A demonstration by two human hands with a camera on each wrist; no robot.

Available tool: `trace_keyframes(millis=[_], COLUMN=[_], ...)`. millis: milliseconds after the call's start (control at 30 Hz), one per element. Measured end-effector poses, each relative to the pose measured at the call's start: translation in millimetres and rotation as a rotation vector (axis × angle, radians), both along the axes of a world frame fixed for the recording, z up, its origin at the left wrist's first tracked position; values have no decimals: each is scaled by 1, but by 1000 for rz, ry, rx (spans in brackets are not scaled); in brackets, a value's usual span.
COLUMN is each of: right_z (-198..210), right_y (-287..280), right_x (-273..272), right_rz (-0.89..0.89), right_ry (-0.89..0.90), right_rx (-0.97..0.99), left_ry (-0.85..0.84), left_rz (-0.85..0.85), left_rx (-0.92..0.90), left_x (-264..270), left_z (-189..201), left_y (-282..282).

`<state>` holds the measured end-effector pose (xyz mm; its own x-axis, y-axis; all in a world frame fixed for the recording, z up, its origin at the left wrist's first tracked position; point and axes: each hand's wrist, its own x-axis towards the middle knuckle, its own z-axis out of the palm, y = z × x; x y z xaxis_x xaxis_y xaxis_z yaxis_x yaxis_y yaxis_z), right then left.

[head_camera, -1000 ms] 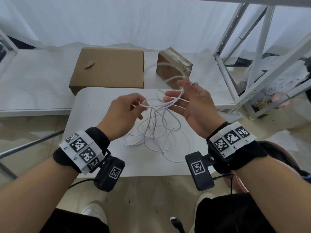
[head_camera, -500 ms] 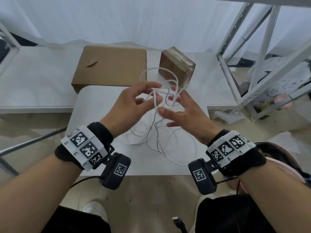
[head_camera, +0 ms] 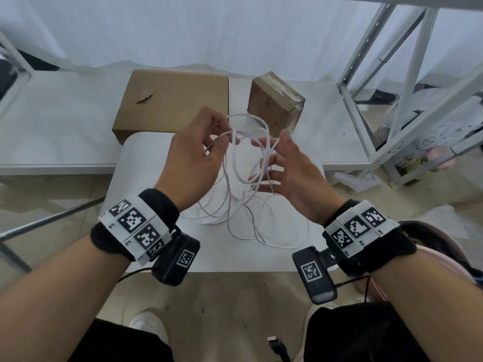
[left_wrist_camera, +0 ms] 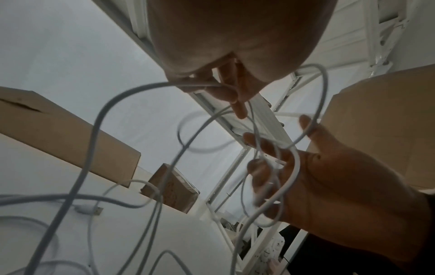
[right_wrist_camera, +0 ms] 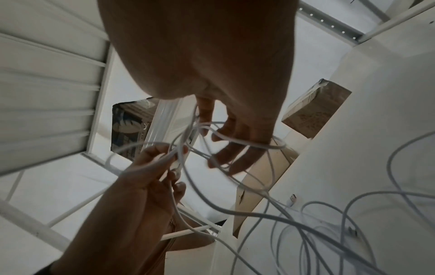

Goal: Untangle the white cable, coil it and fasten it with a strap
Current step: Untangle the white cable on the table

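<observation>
The white cable (head_camera: 235,163) is a loose tangle. Its upper loops hang between my hands and the rest lies on the small white table (head_camera: 146,165). My left hand (head_camera: 227,131) is raised and pinches a strand between thumb and fingertips; the pinch shows in the left wrist view (left_wrist_camera: 226,93) and the right wrist view (right_wrist_camera: 164,158). My right hand (head_camera: 271,142) is close beside it, with its fingers (right_wrist_camera: 230,148) spread and fairly straight, and several loops draped over fingers and thumb (left_wrist_camera: 306,122). A USB plug (left_wrist_camera: 89,209) lies on the table. No strap is visible.
A flat cardboard box (head_camera: 172,100) and a small taped box (head_camera: 277,103) sit behind the table on a low white platform. A white metal rack (head_camera: 366,87) stands at the right. A dark plug (head_camera: 274,340) hangs near my legs.
Both hands have risen and drawn closer together, lifting the loops higher off the table. My right hand went from cupping strands palm-up to spreading its fingers through the loops.
</observation>
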<state>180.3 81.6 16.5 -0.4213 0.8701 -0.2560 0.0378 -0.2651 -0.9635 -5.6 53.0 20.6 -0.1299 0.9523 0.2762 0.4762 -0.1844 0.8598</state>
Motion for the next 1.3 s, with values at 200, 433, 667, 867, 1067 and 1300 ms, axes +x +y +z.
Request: trace_keyframes(millis=[200, 433, 667, 867, 1067, 1300], right_z=[4, -2, 10, 20, 26, 28], right_y=[3, 6, 13, 14, 11, 13], right_x=[8, 8, 13, 14, 14, 19], right_rz=[122, -170, -332, -253, -38, 91], right_ry=[-75, -173, 87, 364, 588, 814], right_rx=[165, 212, -23, -153, -223, -303], left_ry=[83, 281, 247, 404, 407, 230], left_rz=[-6, -37, 169, -64, -14, -4], left_rx=[21, 99, 121, -298, -467, -428], left_x=[-7, -10, -7, 1, 4, 21], left_z=[0, -9, -9, -32, -50, -52], left_y=[2, 3, 0, -2, 3, 2])
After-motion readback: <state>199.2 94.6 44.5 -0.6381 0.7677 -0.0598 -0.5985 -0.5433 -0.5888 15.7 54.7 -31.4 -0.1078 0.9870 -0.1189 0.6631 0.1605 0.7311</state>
